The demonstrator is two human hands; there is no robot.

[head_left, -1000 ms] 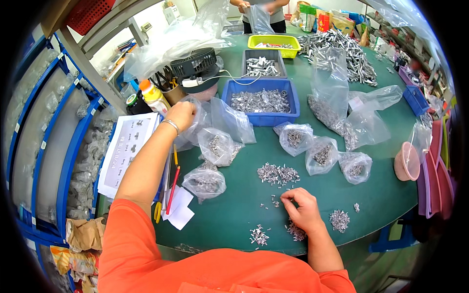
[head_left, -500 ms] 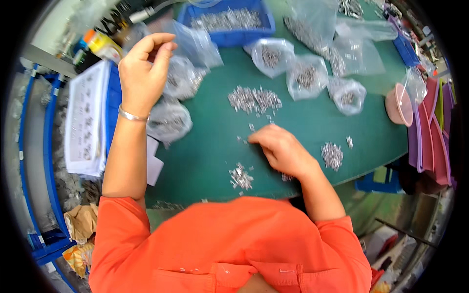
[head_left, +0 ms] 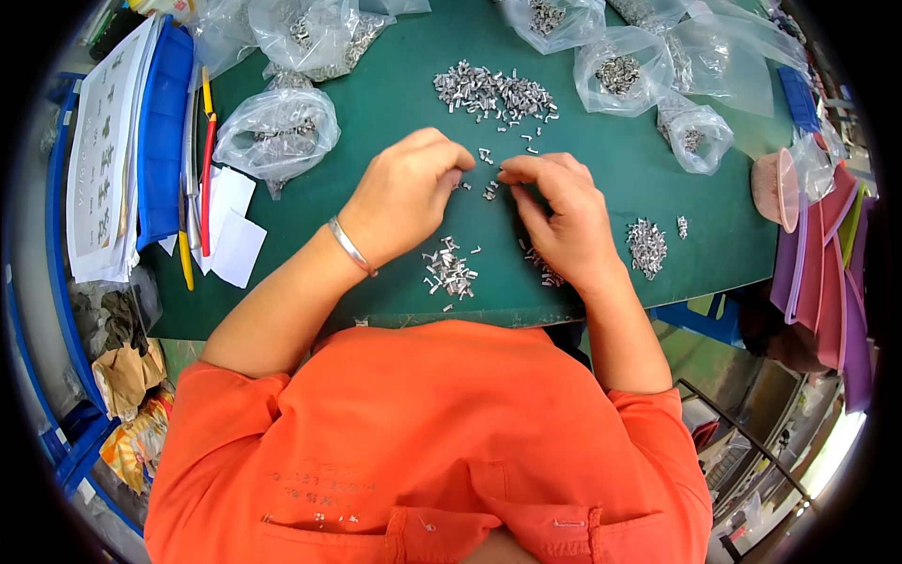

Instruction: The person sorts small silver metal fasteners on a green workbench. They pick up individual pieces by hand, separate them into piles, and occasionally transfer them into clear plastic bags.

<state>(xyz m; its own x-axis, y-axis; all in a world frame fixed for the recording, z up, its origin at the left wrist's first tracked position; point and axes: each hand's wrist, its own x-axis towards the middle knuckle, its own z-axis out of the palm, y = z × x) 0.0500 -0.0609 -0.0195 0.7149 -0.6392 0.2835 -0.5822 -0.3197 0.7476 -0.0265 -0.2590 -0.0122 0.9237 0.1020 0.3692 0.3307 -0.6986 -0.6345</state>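
Both hands are over the green worktable, facing each other across a few loose small silver metal parts (head_left: 490, 191). My left hand (head_left: 404, 193), with a metal bangle on its wrist, is closed, thumb and forefinger tips together beside tiny parts; whether it holds one is hidden. My right hand (head_left: 564, 211) is curled, its fingertips close together by the loose parts; what it holds, if anything, cannot be made out. Beyond the hands lies a large heap of metal parts (head_left: 493, 92). Smaller piles (head_left: 450, 270) sit nearer me, one (head_left: 545, 270) partly hidden by my right hand.
Open plastic bags of parts (head_left: 279, 133) stand at the left, with more bags (head_left: 620, 73) at the back right. Another pile (head_left: 647, 248) lies to the right, near a pink cup (head_left: 776, 188). A blue bin (head_left: 165, 132) with papers and a red pen-like tool (head_left: 208, 183) are leftmost.
My left hand has come down from above the bags at the left to the middle, opposite my right hand. The whole view has shifted, with the table's far side moving up.
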